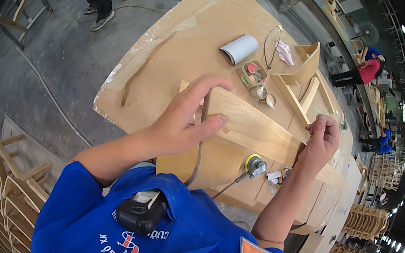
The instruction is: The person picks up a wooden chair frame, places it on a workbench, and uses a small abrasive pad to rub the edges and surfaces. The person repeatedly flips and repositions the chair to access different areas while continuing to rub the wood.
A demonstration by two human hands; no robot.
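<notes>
A pale wooden chair part (255,124) with a broad flat board and a curved plywood side lies in front of me, above the work table (170,64). My left hand (183,116) grips the board's left end, its thumb on the top face and its fingers round the edge. Over the right part of the board, my right hand (321,141) has its fingertips pinched together. Whatever they hold, if anything, is too small to make out. Close to the chair part rests a round power sander (255,165) with a yellow-edged pad and a cable.
Toward the back are a curled grey abrasive sheet (238,48), a small box (252,74) with a red-lidded jar, and two cups (268,101). A pink cloth (284,53) lies near another wooden frame (298,80). Stacked chair frames (10,187) stand lower left; people work beyond.
</notes>
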